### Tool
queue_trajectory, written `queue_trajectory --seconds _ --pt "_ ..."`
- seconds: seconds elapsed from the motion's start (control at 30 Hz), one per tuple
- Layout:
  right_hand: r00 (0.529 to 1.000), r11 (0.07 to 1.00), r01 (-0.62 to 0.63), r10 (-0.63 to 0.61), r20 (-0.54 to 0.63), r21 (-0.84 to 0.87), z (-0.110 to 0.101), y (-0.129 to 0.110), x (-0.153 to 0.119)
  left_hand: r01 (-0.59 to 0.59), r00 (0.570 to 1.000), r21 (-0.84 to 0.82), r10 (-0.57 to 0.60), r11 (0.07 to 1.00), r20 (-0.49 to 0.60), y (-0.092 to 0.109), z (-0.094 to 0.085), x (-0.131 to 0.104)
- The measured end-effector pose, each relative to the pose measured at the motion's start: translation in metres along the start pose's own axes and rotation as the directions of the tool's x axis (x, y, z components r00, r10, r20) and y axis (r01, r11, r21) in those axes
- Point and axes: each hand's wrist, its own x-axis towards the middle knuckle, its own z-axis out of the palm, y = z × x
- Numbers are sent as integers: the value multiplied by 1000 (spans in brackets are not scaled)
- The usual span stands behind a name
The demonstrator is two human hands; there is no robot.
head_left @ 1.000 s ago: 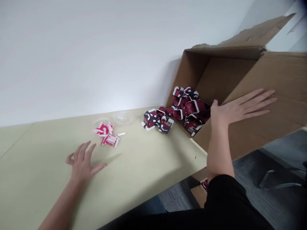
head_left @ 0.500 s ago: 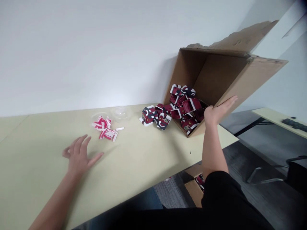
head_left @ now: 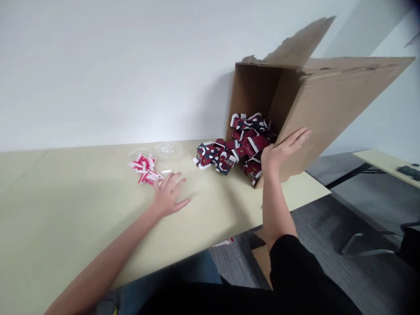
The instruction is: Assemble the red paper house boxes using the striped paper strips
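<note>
My left hand (head_left: 167, 197) hovers over or rests on the table, fingers spread with nothing in them, close to a small pile of red and white striped pieces (head_left: 143, 166). A tall cardboard box (head_left: 323, 116) stands tipped on its side, its mouth towards me. My right hand (head_left: 284, 148) holds the near edge of the box, fingers stretched along the outer wall and thumb hidden. Inside the box lie several dark red, white and black hollow pieces (head_left: 254, 144). More of these pieces (head_left: 210, 155) have spilled onto the table at the box's mouth.
A clear round plastic dish (head_left: 169, 150) sits behind the striped pieces. The pale table (head_left: 75, 201) runs along a white wall. Below its front edge is another cardboard box (head_left: 262, 262). At the right stand a second table (head_left: 383, 162) and a chair with metal legs (head_left: 370, 251).
My left hand has moved right, to just in front of the striped pieces. The cardboard box has turned, showing more of its outer side, with my right hand still on its edge.
</note>
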Motion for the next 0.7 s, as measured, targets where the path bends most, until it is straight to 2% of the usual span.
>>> queue_trajectory --seconds 0.13,0.27,0.37,0.43,0.57,0.7 --pt "998 993 -50 54 -31 111 2 -10 -1 1 961 -141 38 990 273 70 23 58" --pt "993 980 -69 85 -82 186 1 -2 4 9 916 -231 84 973 392 117 44 95" --pt "985 970 -151 164 -51 189 5 8 11 46 911 -274 72 961 407 137 64 113" --pt "984 968 -156 169 -52 195 9 13 13 84 912 -292 44 953 407 147 79 123" --pt "988 979 -51 79 -136 197 19 12 7 177 915 -310 -40 934 402 161 107 144" --pt "976 979 43 0 -218 197 29 -5 -7 234 914 -280 -112 931 390 171 126 159"
